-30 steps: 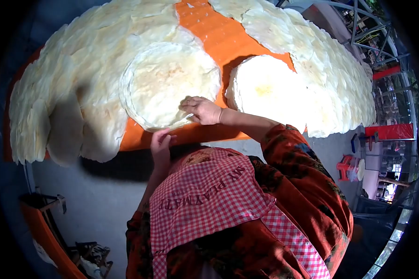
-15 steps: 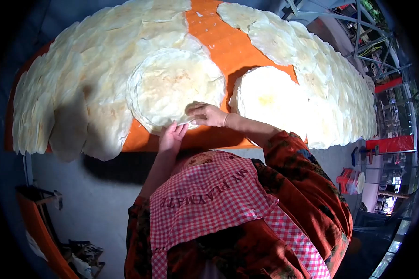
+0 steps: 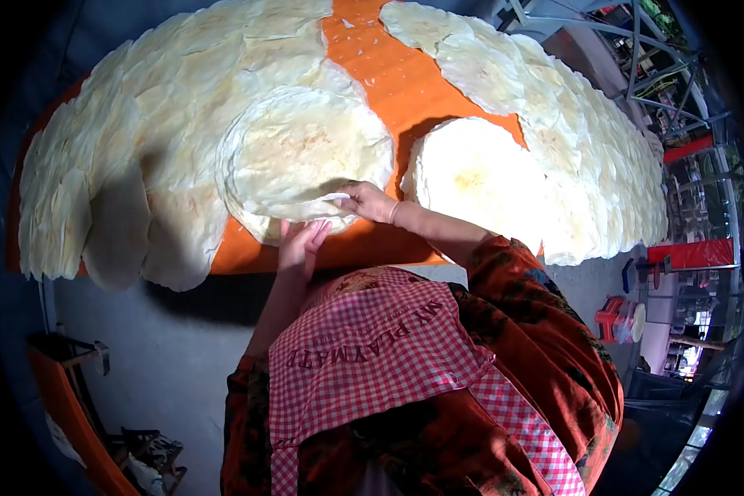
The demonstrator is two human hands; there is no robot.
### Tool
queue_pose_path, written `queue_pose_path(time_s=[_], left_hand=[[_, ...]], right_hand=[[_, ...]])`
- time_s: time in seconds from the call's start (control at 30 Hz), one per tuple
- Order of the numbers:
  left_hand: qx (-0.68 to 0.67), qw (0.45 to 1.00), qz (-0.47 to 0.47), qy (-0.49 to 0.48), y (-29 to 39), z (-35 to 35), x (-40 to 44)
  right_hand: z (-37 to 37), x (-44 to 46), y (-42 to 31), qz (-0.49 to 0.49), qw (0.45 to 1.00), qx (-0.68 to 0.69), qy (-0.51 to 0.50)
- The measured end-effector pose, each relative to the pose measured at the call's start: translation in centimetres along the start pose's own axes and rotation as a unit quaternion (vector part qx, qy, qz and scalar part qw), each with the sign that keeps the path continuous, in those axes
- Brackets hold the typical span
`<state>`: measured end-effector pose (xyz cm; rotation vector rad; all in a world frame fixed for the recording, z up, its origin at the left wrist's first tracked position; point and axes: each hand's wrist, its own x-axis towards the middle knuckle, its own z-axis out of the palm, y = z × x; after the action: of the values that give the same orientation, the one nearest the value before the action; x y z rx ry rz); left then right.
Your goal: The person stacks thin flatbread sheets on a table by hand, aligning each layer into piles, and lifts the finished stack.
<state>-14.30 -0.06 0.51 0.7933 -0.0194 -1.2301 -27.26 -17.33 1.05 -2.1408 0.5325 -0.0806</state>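
At hands (image 3: 368, 201) (image 3: 299, 241), sheet edge (image 3: 302, 207) newly up

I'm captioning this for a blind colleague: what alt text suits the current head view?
A person's right hand holds up the near edge of the top sheet on a stack of thin, pale rounds, with the left hand at the stack's near edge. To the right stands a second, brightly lit stack; overlapping sheets cover much of the orange surface.

Orange cloth (image 3: 409, 78) part-hidden under flatbreads (image 3: 298, 153); top edge cuts both.
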Motion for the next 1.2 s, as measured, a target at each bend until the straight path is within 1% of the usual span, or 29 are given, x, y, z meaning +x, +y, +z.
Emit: queue_pose_path(time_s=[0.03,0.1,0.13,0.23,0.27,0.37,0.4,0.43,0.5,0.53,0.57,0.6,0.63,0.67,0.7,0.73,0.77,0.8,0.83,0.87,0.93,0.97,1.0,1.03,1.07,1.1,1.17,1.2], left_hand=[[-0.005,1.0,-0.009,0.014,0.0,0.1,-0.1],[0.007,1.0,0.007,0.012,-0.1,0.5,-0.4],[0.014,1.0,0.015,0.01,-0.2,0.7,-0.5],[-0.04,0.999,-0.017,0.002,-0.9,-0.6,0.5],[-0.03,0.999,-0.015,-0.001,-1.2,-1.1,0.8],[0.003,1.0,-0.004,-0.019,-0.9,-1.9,0.6],[0.017,0.999,0.004,-0.035,-0.7,-1.6,0.4],[0.031,0.998,0.01,-0.051,-0.6,-1.2,0.4],[-0.004,1.0,-0.003,-0.017,-0.3,-0.4,0.1],[-0.028,1.0,-0.01,-0.001,-0.3,0.0,0.0],[-0.052,0.998,-0.017,0.016,-0.1,0.4,0.0],[-0.028,0.999,-0.008,0.028,0.1,0.7,-0.3],[-0.004,0.999,-0.001,0.042,0.3,0.8,-0.7],[0.02,0.998,0.007,0.056,0.5,0.8,-0.9],[0.064,0.993,0.063,0.074,0.2,-0.2,-0.9],[0.108,0.983,0.118,0.091,-0.3,-2.2,-0.8],[0.152,0.967,0.172,0.106,-0.8,-4.3,-0.4],[0.199,0.938,0.238,0.157,-1.0,-7.0,0.6],[0.244,0.899,0.301,0.205,0.4,-6.0,0.4],[0.184,0.93,0.194,0.253,1.6,-5.1,-0.8],[0.175,0.939,0.158,0.252,2.7,-4.5,-1.2],[0.168,0.942,0.142,0.253,2.8,-4.5,-1.2],[0.198,0.938,0.139,0.247,2.8,-4.9,-1.0],[0.229,0.934,0.135,0.24,2.7,-5.6,-0.7],[0.262,0.928,0.131,0.232,2.6,-6.4,-0.2],[0.292,0.915,0.17,0.221,2.3,-7.0,0.4],[0.35,0.884,0.241,0.197,1.3,-8.1,1.1],[0.322,0.907,0.184,0.201,1.5,-8.2,1.2]], right_hand=[[-0.1,0.0,-0.4,-0.007,1.0,0.004,-0.002],[-0.3,0.0,-1.1,-0.02,1.0,0.015,-0.007],[0.3,0.0,-0.4,-0.071,0.997,-0.037,0.014],[0.6,0.0,0.1,-0.135,0.989,-0.06,0.024],[0.5,0.1,0.3,-0.105,0.992,-0.067,-0.007],[0.2,-0.4,-1.2,-0.205,0.973,-0.094,0.042],[0.4,-0.9,-2.2,-0.175,0.974,-0.137,0.04],[0.8,-1.1,-2.5,-0.17,0.969,-0.172,0.05],[1.2,-1.2,-2.9,-0.156,0.955,-0.241,0.072],[1.4,-0.3,-2.2,-0.192,0.946,-0.232,0.123],[0.8,1.2,-1.3,-0.238,0.937,-0.214,0.141],[-0.6,2.9,-1.3,-0.283,0.926,-0.194,0.158],[-2.7,4.4,-2.5,-0.151,0.976,-0.102,0.122],[-6.9,6.3,-4.3,0.048,0.981,-0.187,0.019],[-10.6,6.3,-8.1,0.007,0.981,-0.164,0.105],[-13.1,8.2,-7.2,-0.148,0.949,-0.203,0.191],[-15.4,6.6,-13.2,-0.09,0.923,-0.3,0.223],[-15.9,5.8,-15.0,-0.128,0.911,-0.32,0.227],[-15.8,5.1,-15.8,-0.167,0.897,-0.339,0.231],[-14.6,4.5,-15.6,-0.195,0.89,-0.339,0.235],[-9.9,4.0,-12.2,-0.242,0.878,-0.334,0.242],[-7.1,3.5,-9.9,-0.214,0.883,-0.355,0.22],[-4.4,3.3,-7.5,-0.217,0.88,-0.363,0.214],[-1.2,3.1,-3.1,-0.192,0.886,-0.385,0.171],[0.3,1.9,-3.2,-0.158,0.92,-0.321,0.161],[1.5,1.7,-0.6,-0.211,0.891,-0.359,0.179],[1.9,1.5,-0.6,-0.22,0.889,-0.338,0.215],[1.5,1.5,-0.9,-0.19,0.911,-0.31,0.197]])
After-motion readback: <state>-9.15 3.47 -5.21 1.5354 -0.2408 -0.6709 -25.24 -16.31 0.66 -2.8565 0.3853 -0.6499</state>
